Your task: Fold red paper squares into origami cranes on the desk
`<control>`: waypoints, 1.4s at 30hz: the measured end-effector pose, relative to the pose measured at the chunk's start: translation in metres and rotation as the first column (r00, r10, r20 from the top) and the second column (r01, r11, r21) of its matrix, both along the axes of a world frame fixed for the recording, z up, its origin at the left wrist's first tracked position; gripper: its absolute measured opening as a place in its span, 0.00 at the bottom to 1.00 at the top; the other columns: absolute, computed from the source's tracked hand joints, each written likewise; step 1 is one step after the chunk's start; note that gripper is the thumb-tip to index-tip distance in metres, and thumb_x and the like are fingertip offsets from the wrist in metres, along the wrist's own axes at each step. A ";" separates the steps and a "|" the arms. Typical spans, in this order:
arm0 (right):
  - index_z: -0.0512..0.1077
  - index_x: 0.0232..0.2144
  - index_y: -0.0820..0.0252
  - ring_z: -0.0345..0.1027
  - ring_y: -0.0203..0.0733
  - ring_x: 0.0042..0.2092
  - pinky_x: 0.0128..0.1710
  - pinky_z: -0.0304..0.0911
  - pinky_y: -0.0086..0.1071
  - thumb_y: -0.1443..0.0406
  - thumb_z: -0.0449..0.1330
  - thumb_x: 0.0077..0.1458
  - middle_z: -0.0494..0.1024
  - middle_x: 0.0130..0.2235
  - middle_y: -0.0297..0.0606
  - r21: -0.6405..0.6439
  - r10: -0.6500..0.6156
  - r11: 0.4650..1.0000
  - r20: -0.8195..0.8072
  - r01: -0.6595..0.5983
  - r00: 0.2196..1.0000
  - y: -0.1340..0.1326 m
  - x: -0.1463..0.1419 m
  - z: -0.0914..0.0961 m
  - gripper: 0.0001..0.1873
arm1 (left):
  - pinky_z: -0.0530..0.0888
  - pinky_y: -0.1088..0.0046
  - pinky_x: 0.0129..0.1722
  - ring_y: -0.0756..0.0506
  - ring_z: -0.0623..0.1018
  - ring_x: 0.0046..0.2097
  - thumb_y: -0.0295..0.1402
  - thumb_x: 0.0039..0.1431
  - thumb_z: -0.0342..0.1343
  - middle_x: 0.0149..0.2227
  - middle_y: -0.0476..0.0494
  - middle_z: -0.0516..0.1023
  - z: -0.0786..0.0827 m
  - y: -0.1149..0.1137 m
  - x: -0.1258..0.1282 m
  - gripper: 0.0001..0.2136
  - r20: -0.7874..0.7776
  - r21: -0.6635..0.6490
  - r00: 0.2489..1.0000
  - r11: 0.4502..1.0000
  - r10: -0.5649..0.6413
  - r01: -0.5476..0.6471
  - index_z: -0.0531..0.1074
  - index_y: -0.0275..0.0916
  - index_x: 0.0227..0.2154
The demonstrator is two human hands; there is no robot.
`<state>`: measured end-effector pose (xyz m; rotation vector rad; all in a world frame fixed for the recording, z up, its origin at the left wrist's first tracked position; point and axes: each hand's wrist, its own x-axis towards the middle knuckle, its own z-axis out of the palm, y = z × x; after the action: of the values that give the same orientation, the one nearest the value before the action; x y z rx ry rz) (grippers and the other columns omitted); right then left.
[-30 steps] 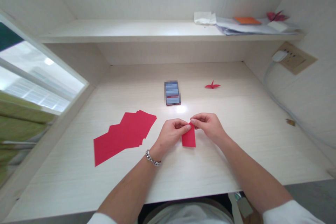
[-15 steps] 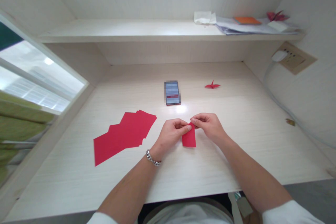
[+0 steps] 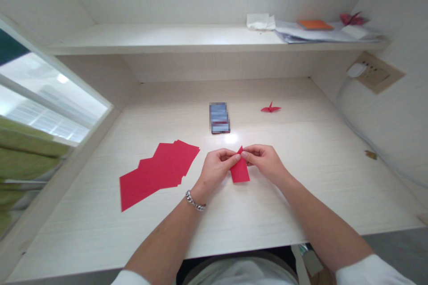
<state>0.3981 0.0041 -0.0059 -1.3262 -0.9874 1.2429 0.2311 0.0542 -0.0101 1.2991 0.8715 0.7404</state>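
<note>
A folded piece of red paper (image 3: 240, 173) is held up between my two hands, with a pointed tip at its top and a straight lower edge. My left hand (image 3: 216, 167) pinches it from the left, thumb across the front near the top. From the other side my right hand (image 3: 265, 160) grips the paper's upper right edge between thumb and fingers. The fingers behind the paper are partly hidden. Left of my hands, several red paper sheets (image 3: 160, 167) lie fanned out on the desk. A small red paper crane (image 3: 270, 109) sits farther back on the right.
A phone (image 3: 220, 118) with a blurred screen lies beyond my hands. Above the desk (image 3: 247, 227) runs a shelf (image 3: 167, 35) with papers, an orange pad (image 3: 315, 25) and a red folded paper piece (image 3: 354, 19). A white cable (image 3: 354, 129) hangs from the wall socket (image 3: 381, 73).
Both thumbs have shifted on the folded paper, and its pointed tip now shows above them. The paper's lower edge has risen slightly. The sheets, phone and crane have not moved.
</note>
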 end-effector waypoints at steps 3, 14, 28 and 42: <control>0.78 0.34 0.62 0.75 0.43 0.34 0.36 0.71 0.36 0.60 0.69 0.42 0.81 0.32 0.40 -0.017 0.034 0.999 -0.007 -0.034 0.999 -0.001 -0.003 0.001 0.15 | 0.74 0.70 0.35 0.44 0.79 0.35 0.41 0.49 0.64 0.35 0.38 0.81 -0.003 0.003 -0.001 0.14 0.014 0.016 0.998 0.998 0.062 -0.063 0.78 0.34 0.33; 0.80 0.34 0.60 0.76 0.46 0.36 0.38 0.71 0.38 0.61 0.66 0.45 0.82 0.34 0.40 0.009 0.030 1.000 0.056 -0.030 0.998 -0.002 -0.005 -0.002 0.12 | 0.74 0.71 0.35 0.45 0.78 0.34 0.39 0.48 0.66 0.33 0.39 0.81 -0.003 0.000 0.001 0.14 0.052 -0.012 0.991 0.992 0.125 -0.125 0.78 0.34 0.33; 0.80 0.33 0.61 0.76 0.44 0.32 0.35 0.71 0.37 0.61 0.67 0.44 0.82 0.32 0.41 -0.029 0.005 1.000 0.015 -0.004 1.000 -0.002 -0.005 0.001 0.13 | 0.73 0.73 0.31 0.47 0.78 0.31 0.39 0.44 0.68 0.31 0.40 0.81 0.002 -0.005 0.004 0.13 0.035 -0.060 0.984 0.983 0.175 -0.173 0.79 0.33 0.30; 0.80 0.30 0.63 0.75 0.43 0.30 0.34 0.70 0.36 0.59 0.70 0.41 0.81 0.29 0.40 -0.064 -0.048 0.997 -0.061 0.044 0.997 -0.001 -0.004 0.003 0.15 | 0.75 0.71 0.32 0.45 0.79 0.32 0.40 0.45 0.67 0.32 0.38 0.82 0.000 -0.004 0.005 0.15 0.056 -0.155 0.992 0.982 0.113 -0.103 0.79 0.33 0.31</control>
<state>0.3942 0.0031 -0.0026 -1.3435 -0.8757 1.2816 0.2360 0.0504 -0.0098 1.0936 0.9336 0.7814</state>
